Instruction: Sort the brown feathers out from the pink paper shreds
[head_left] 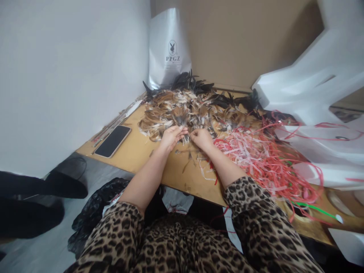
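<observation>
A big heap of brown, white and black feathers (196, 106) lies on the wooden table (136, 155). My left hand (171, 137) and my right hand (202, 138) meet at the heap's near edge. Both have their fingers curled and pinched on a small bunch of feathers (186, 132) held between them. A few loose feathers lie on the table just below my hands. My sleeves are leopard print.
A tangle of red and pink plastic strips (264, 159) covers the table's right side. A black phone (113, 141) lies at the left, beside long thin sticks (119, 119). A silver bag (169, 49) stands at the back. White foam sheets (315, 87) lie at right. A black bag (93, 212) sits below the table.
</observation>
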Tool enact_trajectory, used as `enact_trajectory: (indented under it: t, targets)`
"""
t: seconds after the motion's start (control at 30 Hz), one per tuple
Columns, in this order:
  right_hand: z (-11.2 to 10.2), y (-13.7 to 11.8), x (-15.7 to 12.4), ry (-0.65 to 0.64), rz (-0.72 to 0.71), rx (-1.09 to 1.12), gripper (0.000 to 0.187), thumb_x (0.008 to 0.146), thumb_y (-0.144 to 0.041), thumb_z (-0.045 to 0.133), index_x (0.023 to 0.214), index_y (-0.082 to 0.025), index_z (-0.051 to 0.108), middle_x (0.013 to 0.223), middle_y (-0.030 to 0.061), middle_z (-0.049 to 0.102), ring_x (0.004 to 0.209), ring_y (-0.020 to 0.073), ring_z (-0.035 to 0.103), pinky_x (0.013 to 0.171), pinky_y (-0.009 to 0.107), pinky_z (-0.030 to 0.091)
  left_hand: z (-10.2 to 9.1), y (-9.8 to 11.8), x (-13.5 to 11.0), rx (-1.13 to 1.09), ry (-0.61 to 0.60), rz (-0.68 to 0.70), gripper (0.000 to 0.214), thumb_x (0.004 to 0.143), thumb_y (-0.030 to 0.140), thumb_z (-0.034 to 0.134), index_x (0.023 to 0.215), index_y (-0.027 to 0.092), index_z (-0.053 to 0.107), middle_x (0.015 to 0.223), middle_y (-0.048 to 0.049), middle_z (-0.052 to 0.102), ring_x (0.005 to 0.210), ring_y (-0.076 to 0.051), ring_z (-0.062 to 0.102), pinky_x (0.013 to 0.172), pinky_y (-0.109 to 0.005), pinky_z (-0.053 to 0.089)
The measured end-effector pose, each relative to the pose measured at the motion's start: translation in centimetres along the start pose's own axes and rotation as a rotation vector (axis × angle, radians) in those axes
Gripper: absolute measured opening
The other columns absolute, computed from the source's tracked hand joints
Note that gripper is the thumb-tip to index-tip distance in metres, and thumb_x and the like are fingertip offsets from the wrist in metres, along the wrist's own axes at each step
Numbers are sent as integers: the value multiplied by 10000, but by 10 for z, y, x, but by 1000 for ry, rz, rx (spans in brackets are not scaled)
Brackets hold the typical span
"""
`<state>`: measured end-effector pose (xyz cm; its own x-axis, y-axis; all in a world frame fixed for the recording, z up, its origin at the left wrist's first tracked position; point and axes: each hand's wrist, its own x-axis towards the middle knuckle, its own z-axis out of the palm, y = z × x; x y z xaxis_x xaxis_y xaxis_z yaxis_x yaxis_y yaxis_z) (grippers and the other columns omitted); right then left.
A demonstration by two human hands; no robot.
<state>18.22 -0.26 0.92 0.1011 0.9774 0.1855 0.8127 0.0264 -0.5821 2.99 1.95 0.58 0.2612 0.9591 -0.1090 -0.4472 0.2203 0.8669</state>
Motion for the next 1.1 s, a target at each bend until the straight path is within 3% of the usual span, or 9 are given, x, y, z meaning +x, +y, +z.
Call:
enact_trajectory:
  t: [0.13,0.3,0.47,0.77,1.1]
  targets:
    - [1,2,4,8,-14,236,157,668,-273,545,666,-173,666,599,15,619,552,122,503,555,239,357,-1,0,1,-8,4,-13,166,700,248,668,772,107,618,884,-85,683,750,-108,647,627,-178,452]
    - [-3,3,6,75,91,700,218,640,-367,585,665,-152,616,539,-26,547,469,83,403,495,222,326,-3,0,3,-34,14,-8,175,695,246,675,776,101,618,897,-89,683,729,-93,643,619,-167,450]
    - [-9,-7,3,89,143,914,264,640,-434,610,642,-174,567,479,-58,447,424,62,305,440,212,240,-4,0,2,-53,-25,-5,151,696,227,674,752,98,618,897,-87,685,691,-78,637,583,-148,451]
    - [-7,-16,-2,149,66,909,262,690,-449,578,731,-191,566,554,-40,485,481,84,384,494,220,329,3,0,-3,-67,-87,-144,114,726,200,649,765,102,608,905,-98,686,668,-75,639,552,-138,457]
    - [-1,-16,-3,197,2,873,231,697,-410,589,724,-181,577,625,-25,534,549,89,437,562,224,374,8,0,-4,-86,-64,-180,55,742,147,620,737,93,609,717,-48,670,601,-53,609,545,-132,439]
